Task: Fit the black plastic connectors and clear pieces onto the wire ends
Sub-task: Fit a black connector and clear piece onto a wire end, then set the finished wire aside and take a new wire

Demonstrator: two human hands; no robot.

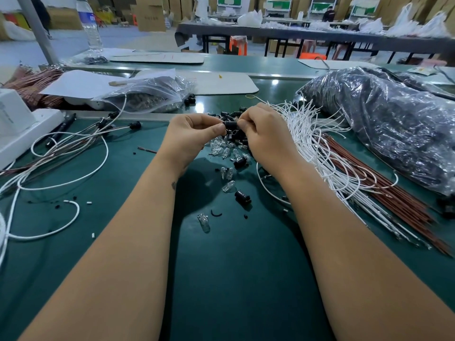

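Black plastic shows between the two hands at the middle of the green table (221, 279): a small connector (231, 124) held above the table, pinched by the curled fingers of the left hand (194, 134) on one side and of the right hand (263, 134) on the other. The fingertips cover both its ends, so whether a wire or a clear piece is already in it cannot be made out. Just below and beyond the hands lies a loose heap of more connectors and clear pieces (222, 148), partly hidden by the hands; a few strays sit nearer, among them one connector (242, 196) and one clear piece (203, 222). To the right a bundle of white wires (310, 143) fans out beside brown ones (384, 190), their near ends blurred. Far right a big plastic bag (384, 121) holds dark parts too crumpled over to identify. At left, finished wires (81, 141) trail off the picture's edge.
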